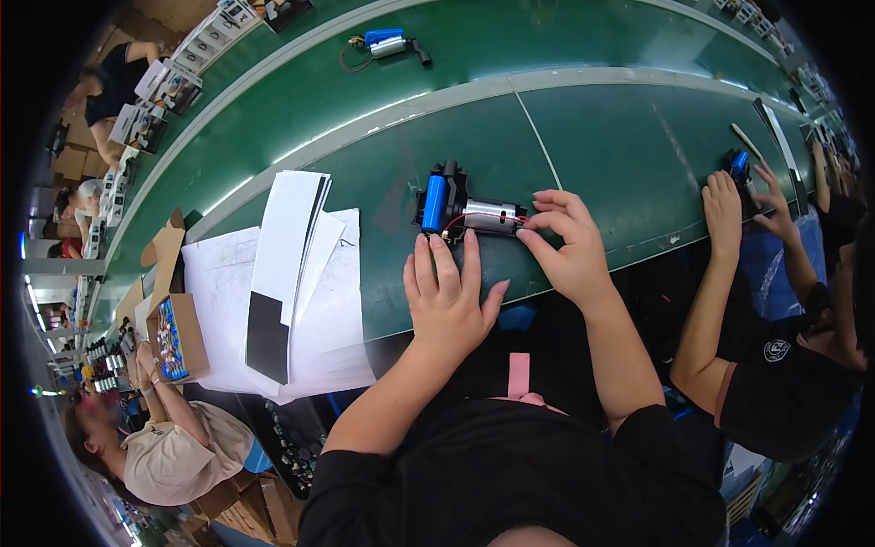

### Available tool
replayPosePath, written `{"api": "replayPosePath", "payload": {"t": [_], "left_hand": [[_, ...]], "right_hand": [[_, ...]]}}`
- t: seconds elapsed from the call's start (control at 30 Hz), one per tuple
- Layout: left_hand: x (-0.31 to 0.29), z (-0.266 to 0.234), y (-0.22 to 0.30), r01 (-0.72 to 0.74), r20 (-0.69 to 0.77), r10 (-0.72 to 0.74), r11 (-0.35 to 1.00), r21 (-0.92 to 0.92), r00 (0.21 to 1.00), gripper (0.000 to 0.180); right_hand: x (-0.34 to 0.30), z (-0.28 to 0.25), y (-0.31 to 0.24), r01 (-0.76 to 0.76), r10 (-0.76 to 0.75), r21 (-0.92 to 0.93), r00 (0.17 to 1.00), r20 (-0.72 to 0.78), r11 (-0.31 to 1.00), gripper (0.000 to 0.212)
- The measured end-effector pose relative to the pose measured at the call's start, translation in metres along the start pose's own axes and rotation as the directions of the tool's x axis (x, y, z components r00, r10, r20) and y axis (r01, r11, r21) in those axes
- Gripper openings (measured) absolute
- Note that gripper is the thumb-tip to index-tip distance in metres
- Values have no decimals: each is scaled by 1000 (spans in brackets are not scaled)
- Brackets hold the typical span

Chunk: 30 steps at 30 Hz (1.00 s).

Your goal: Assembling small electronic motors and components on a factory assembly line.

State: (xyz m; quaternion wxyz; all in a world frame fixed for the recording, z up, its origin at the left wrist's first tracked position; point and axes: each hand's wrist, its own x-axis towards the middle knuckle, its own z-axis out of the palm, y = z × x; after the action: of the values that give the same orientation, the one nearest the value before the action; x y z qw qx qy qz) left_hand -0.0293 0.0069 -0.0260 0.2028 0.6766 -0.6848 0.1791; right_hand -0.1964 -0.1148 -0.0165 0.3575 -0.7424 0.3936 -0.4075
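Note:
In front of me on the green bench lies a small motor assembly: a black plastic housing (453,182), a blue cylindrical cell (435,202) along its left side and a silver motor (488,216) pointing right. A thin red wire (469,215) runs across from the cell side to the motor's right end. My left hand (448,305) rests with fingers stretched and apart, their tips at the near edge of the housing. At the motor's right end, the thumb and forefinger of my right hand (570,251) pinch around the wire end; the other fingers are raised.
White and black sheets (283,273) lie to my left, beside a cardboard box (182,333) of blue parts. A similar motor assembly (387,44) sits on the far green strip. Close on the right, a co-worker's hands (725,210) handle another one. Another person sits at left.

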Motion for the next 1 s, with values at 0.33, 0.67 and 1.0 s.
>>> {"api": "replayPosePath", "payload": {"t": [0.33,0.67,1.0], "left_hand": [[-1,2,0,1,-28,-3,999,-47,1000,67],[0,2,-1,-3,-29,1,999,-54,1000,67],[-1,4,4,10,12,-10,1000,-16,1000,70]], "right_hand": [[-4,11,-13,109,-114,-117,993,-41,987,12],[-6,17,-13,257,-275,-226,960,-53,940,16],[-6,14,-10,321,-354,-337,934,-40,885,11]]}}
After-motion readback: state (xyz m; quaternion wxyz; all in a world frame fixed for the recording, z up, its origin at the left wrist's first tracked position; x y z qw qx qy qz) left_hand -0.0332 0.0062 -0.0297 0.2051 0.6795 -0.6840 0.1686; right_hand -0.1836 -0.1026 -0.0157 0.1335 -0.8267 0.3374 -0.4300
